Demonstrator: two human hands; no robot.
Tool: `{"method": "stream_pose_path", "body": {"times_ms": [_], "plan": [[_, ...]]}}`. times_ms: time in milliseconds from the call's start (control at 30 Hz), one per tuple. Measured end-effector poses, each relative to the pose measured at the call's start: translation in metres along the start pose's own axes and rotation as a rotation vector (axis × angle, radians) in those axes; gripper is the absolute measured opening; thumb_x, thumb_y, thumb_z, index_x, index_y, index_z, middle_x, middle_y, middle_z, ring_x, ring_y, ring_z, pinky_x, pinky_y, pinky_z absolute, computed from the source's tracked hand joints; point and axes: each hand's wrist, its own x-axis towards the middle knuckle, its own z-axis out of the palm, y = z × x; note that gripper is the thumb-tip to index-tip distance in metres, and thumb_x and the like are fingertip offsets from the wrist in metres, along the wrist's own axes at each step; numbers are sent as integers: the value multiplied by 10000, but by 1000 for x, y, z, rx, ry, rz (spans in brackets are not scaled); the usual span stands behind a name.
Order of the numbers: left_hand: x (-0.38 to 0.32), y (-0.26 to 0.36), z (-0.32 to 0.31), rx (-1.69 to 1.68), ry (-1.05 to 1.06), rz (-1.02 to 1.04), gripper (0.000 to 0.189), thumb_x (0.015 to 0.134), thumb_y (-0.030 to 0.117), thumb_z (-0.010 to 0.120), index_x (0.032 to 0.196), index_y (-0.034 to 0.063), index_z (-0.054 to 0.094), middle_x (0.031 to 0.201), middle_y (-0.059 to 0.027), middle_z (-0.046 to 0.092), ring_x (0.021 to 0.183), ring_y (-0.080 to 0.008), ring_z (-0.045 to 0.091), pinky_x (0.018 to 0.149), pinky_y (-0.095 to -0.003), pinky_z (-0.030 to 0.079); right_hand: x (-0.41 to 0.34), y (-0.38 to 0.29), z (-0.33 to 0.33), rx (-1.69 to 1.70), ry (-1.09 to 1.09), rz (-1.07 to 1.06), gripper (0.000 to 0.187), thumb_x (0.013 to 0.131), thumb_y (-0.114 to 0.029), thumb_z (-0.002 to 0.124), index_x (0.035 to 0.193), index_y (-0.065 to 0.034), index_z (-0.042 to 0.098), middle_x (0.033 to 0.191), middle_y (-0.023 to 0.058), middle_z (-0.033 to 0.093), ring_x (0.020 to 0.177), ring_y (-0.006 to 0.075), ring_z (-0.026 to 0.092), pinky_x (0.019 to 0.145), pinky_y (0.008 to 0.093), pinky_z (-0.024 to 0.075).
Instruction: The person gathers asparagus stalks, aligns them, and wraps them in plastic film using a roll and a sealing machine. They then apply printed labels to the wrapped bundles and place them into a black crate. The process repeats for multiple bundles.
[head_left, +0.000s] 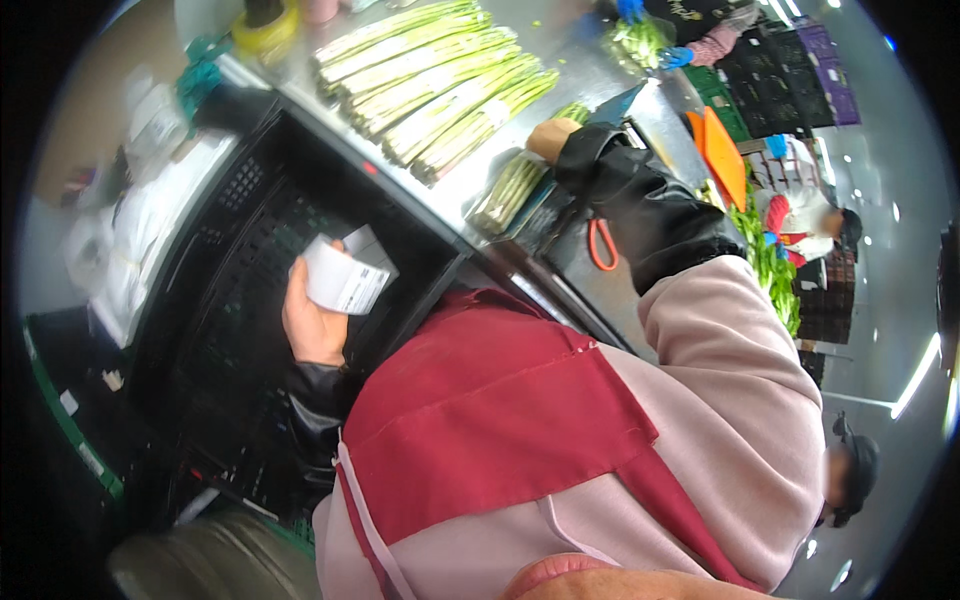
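Note:
My left hand (316, 319) holds a curled roll of white printed labels (346, 277) above a black plastic crate (247, 300). My right hand (553, 139) reaches out over the metal worktable, beside a wrapped bundle of green stalks (510, 191) that looks like asparagus; its fingers are mostly hidden, so I cannot tell whether it grips anything. Many similar bundles of green stalks (442, 82) lie side by side on the table beyond the crate. Both of my forearms are in black sleeve covers, and a red apron (487, 405) covers my front.
An orange-red looped handle (602, 244) lies on the metal surface near my right forearm. Orange boards (724, 157) stand farther right. A yellow tape roll (264, 34) is at the upper left. A co-worker's blue-gloved hand (675, 58) is near bagged greens (637, 41); other people stand right.

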Motion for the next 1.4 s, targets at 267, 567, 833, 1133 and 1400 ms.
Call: {"method": "stream_pose_path", "body": {"times_ms": [267,567,833,1133,1400], "plan": [[-1,63,14,-214,-149,-48,380,1026,264,419,1240,-14,565,1197,-136,637,1135,-269,598,1005,-440,459,-13,-51,-55,195,232,-11,363,805,-190,694,1135,-46,654,1028,149,692,970,339,664,809,397,540],[44,77,97,-161,-724,-147,363,1030,203,392,1269,-28,537,1220,-146,624,1140,-247,597,1022,-410,455,-76,-192,-130,1790,36,-572,553,841,-321,758,1219,45,586,1127,97,672,1042,147,583,954,301,441],[53,28,140,99,-39,171,447,1056,257,304,1330,-60,459,1339,-205,535,1272,-326,490,1115,-520,347,-189,-112,5,2117,374,-261,259,884,-185,722,1032,18,657,904,10,677,810,66,613,731,224,494],[10,-58,126,380,-570,-385,399,1016,211,461,1326,-39,490,1194,-171,642,1135,-290,603,1025,-425,451,-316,-77,91,1465,357,149,196,871,-219,688,868,-24,678,701,70,643,637,130,572,601,318,468],[74,-9,180,1718,-619,245,386,943,193,631,1249,-40,596,1141,-104,672,1054,-157,611,950,-295,462,-383,-144,165,1506,127,580,216,789,-167,702,874,31,680,711,178,649,625,224,631,604,357,487]]}}
